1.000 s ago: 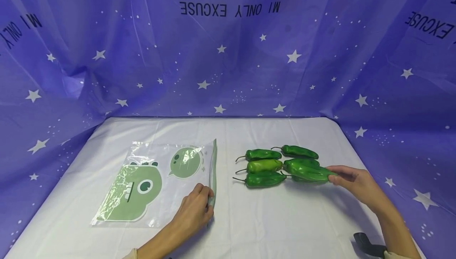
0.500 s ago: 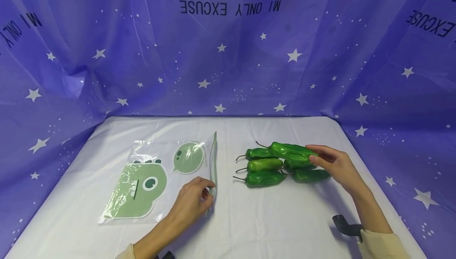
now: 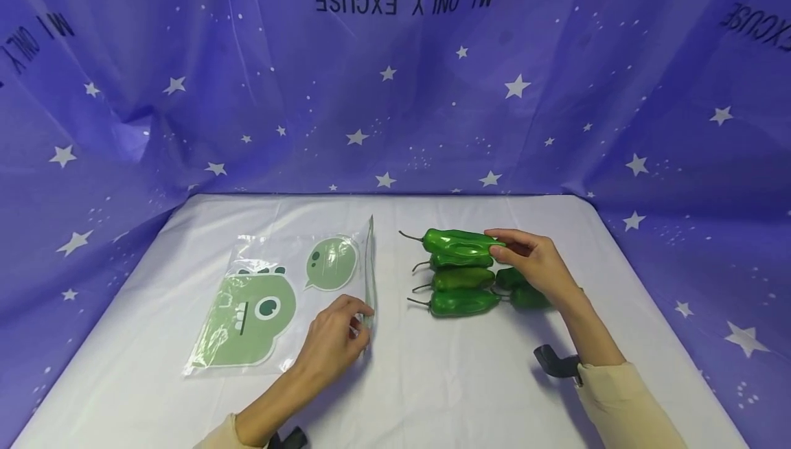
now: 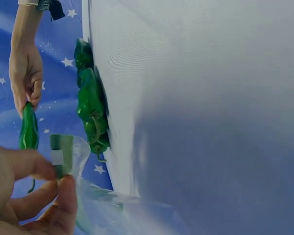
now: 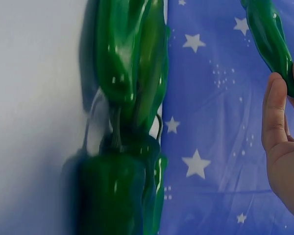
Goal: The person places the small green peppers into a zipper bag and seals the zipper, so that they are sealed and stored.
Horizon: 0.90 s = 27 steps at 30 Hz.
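My left hand (image 3: 336,336) pinches the green zip edge of a clear zip-lock bag (image 3: 296,339) between thumb and fingers; in the left wrist view that green strip (image 4: 63,154) shows at the fingertips. The bag lies flat, printed with a green dinosaur face, its zip edge standing up on the right. My right hand (image 3: 537,263) grips a green pepper (image 3: 457,242) by its blunt end, stem pointing left. The right wrist view shows this held pepper (image 5: 269,39) up in the air, fingers on its lower end. In the head view it overlaps the back pepper of the left row.
Several more green peppers lie in two groups on the white tablecloth (image 3: 432,380): a left row with a front pepper (image 3: 460,303), and others partly hidden behind the right hand, such as one pepper (image 3: 528,298). A purple star-patterned curtain (image 3: 395,126) surrounds the table.
My right hand has carried the held pepper leftward and back, from over the right group to over the left row. The left hand stays at the bag's zip edge, which has risen slightly.
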### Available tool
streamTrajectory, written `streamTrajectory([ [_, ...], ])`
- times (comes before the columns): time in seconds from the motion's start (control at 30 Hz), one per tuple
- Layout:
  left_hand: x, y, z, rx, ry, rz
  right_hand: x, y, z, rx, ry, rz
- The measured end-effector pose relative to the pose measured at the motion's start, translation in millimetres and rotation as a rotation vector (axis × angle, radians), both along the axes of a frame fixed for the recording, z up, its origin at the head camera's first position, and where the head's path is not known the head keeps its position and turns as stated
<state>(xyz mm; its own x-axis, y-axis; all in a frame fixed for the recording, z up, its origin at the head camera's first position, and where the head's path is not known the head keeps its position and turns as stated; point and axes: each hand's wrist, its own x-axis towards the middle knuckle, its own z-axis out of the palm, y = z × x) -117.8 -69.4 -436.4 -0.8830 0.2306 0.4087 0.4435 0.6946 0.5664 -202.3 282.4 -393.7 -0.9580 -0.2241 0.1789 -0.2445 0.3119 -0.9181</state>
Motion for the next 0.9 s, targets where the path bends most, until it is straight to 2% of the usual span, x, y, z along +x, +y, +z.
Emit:
streamTrajectory([
  [0.13,-1.4,-0.3,-1.5,0.037,-0.014,0.055,-2.0,-5.9,0.1,0.024,-0.013,-0.011],
  [0.27,-3.9,-1.1,-3.1,0.090,-0.076,0.096,4.5,-11.3,7.7,0.037,-0.013,-0.008],
  [0.37,-5.1,-2.1,-1.6,0.097,-0.102,0.124,8.3,-14.9,12.0,0.031,-0.010,0.003],
  [0.43,-5.8,-2.5,0.1,0.078,-0.109,0.136,6.6,-13.4,7.8,0.018,-0.011,0.009],
  [0.57,-6.1,-3.3,0.9,-0.024,-0.069,0.148,0.1,-8.6,-5.4,-0.005,-0.013,0.009],
  [0.7,-4.3,-4.0,-0.7,-0.129,0.033,0.146,0.3,-14.1,-7.1,0.005,-0.008,0.009],
  [0.8,-2.6,-4.1,-1.1,-0.156,0.094,0.130,0.9,-19.6,-8.0,0.025,-0.005,0.007],
  [0.9,-1.2,-3.9,0.4,-0.155,0.099,0.115,0.2,-25.9,-10.8,0.022,-0.001,0.014],
])
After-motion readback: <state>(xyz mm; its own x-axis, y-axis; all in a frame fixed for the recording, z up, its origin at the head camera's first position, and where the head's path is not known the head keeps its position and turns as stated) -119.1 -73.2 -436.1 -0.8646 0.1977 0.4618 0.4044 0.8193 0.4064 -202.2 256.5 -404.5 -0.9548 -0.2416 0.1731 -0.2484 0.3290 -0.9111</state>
